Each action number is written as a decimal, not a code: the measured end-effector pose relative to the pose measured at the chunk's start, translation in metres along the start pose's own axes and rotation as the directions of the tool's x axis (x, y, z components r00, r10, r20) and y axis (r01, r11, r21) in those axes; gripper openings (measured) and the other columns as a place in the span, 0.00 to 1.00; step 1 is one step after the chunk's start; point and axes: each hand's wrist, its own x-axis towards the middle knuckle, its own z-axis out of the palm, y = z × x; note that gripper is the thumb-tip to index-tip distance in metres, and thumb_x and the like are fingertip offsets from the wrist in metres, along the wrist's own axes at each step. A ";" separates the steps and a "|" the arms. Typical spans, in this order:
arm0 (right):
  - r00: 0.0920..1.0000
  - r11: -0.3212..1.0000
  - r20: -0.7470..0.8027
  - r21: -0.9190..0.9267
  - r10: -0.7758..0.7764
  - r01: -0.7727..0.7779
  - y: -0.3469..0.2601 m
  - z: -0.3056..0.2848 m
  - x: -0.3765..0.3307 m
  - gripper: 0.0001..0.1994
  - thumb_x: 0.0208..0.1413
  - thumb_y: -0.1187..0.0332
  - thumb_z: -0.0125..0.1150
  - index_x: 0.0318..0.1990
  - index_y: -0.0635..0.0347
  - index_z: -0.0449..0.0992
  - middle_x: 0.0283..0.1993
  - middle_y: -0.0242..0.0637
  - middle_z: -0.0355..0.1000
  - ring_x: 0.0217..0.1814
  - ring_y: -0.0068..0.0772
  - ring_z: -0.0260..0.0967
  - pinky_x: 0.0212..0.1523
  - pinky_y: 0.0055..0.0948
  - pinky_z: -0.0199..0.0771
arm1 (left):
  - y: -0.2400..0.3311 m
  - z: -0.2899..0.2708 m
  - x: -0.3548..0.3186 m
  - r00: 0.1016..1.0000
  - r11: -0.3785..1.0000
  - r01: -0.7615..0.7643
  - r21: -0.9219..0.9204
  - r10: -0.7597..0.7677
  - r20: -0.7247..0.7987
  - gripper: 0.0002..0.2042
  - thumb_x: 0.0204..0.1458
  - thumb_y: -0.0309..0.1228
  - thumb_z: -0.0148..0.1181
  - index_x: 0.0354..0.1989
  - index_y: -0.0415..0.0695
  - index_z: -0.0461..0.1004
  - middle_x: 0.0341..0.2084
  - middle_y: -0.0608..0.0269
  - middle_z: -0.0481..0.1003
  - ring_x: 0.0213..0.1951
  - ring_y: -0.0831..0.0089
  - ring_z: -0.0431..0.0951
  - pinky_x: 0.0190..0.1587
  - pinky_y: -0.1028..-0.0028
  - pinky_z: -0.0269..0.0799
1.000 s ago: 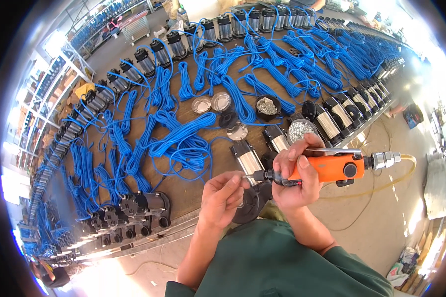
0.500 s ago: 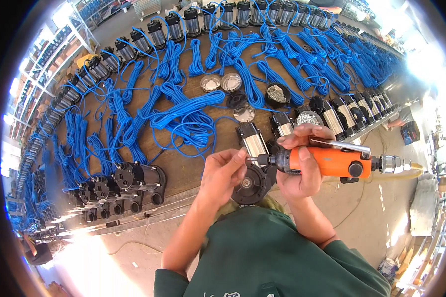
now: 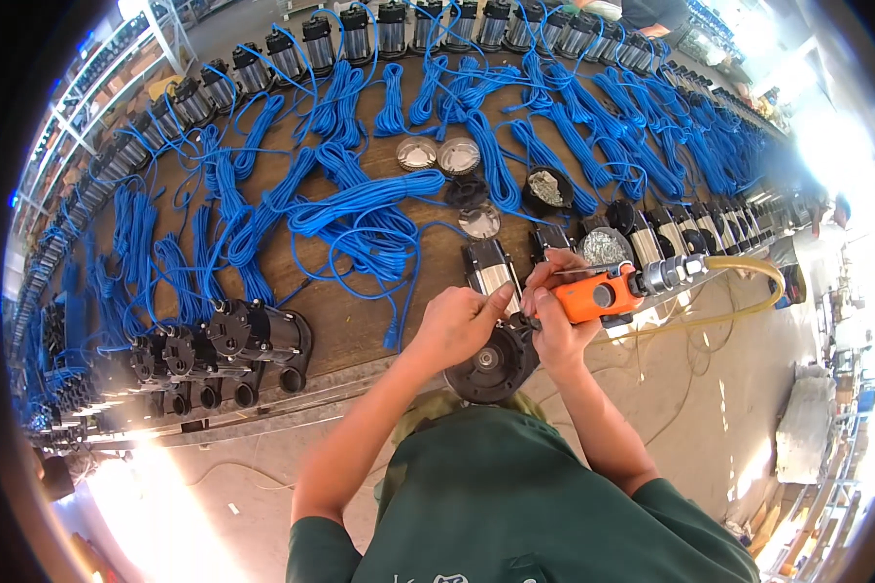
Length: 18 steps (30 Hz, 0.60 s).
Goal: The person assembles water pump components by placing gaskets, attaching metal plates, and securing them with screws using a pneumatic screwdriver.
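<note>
My right hand grips an orange air screwdriver, its nose pointing left and down toward the pump in front of me. That submersible pump lies on the table's near edge, with a silver barrel and a round black base facing me. My left hand is closed at the joint between barrel and base, thumb next to the screwdriver's nose. Its fingertips and whatever they pinch are hidden, and so is the tip of the bit.
Bundles of blue cable cover much of the table. A black cup of screws and metal discs stand beyond the pump. More pumps line the near left edge. A yellowish air hose curves off the screwdriver.
The screwdriver has come left and down, from being held level above the pump to tilting into its joint. My left hand has moved from the bit tip down onto the pump.
</note>
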 end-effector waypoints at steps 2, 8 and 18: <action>1.000 1.000 0.007 0.005 0.017 -0.017 0.000 0.001 0.002 0.21 0.48 0.83 0.49 0.52 0.65 0.67 0.33 0.40 0.69 0.24 0.23 0.64 0.26 0.21 0.67 | -0.003 0.000 -0.012 0.975 0.992 -0.072 -0.101 0.049 -0.216 0.20 0.61 0.45 0.51 0.29 0.41 0.80 0.14 0.53 0.71 0.19 0.58 0.72 0.26 0.65 0.66; 0.996 0.997 0.064 -0.052 0.064 -0.061 -0.007 0.008 0.004 0.22 0.47 0.84 0.48 0.52 0.65 0.68 0.31 0.39 0.69 0.24 0.22 0.64 0.26 0.21 0.67 | -0.026 0.003 -0.099 0.932 0.981 0.175 -0.087 -0.193 -0.306 0.38 0.38 0.43 0.76 0.55 0.37 0.66 0.20 0.62 0.68 0.24 0.70 0.66 0.30 0.70 0.66; 0.974 0.994 0.221 -0.111 0.043 -0.018 0.002 0.005 0.001 0.18 0.46 0.85 0.48 0.47 0.65 0.65 0.31 0.40 0.68 0.24 0.23 0.64 0.26 0.22 0.68 | -0.019 0.051 -0.102 0.903 0.947 0.085 0.309 0.058 -0.425 0.59 0.21 0.50 0.81 0.64 0.35 0.55 0.39 0.50 0.62 0.42 0.52 0.63 0.49 0.56 0.62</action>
